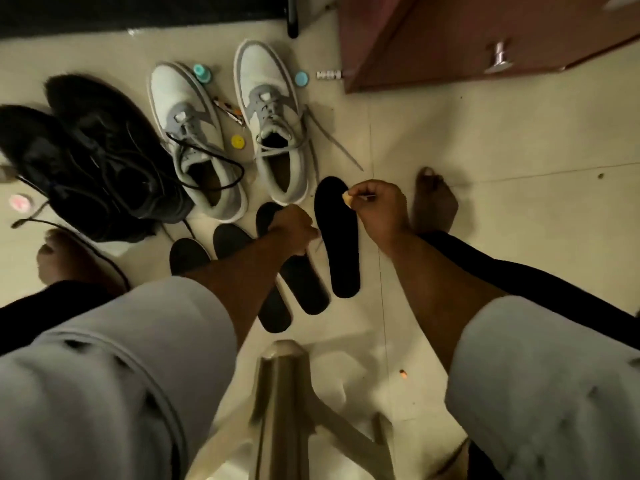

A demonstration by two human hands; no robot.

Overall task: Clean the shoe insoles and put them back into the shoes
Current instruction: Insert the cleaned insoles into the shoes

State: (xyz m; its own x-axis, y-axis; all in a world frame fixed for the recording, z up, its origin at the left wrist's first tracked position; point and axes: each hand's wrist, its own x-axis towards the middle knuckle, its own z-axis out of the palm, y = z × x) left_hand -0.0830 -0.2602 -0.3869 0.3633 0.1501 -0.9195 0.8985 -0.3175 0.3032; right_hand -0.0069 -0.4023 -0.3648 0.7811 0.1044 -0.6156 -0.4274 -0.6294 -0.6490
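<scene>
Below, left hand (pixel 292 228) fingers curled on an insole (pixel 294 268), right hand (pixel 379 206) fingers pinching a small yellow scrap (pixel 347 199).

The floor (pixel 485 140) is pale tile, smooth with a dull sheen, thin joints crossing it. The four insoles (pixel 337 237) look like matt black foam or cloth. The grey and white shoes (pixel 197 140) at twelve o'clock of them seem smooth leather-like with cloth laces; the black shoes (pixel 86 157) at ten o'clock look like matt fabric. The cabinet (pixel 467 32) at one o'clock is reddish-brown wood, slightly glossy, with a shiny metal knob (pixel 498 57). The sleeves (pixel 104 375) are soft grey cloth. The stool (pixel 284 393) at six o'clock looks like smooth beige plastic.
</scene>
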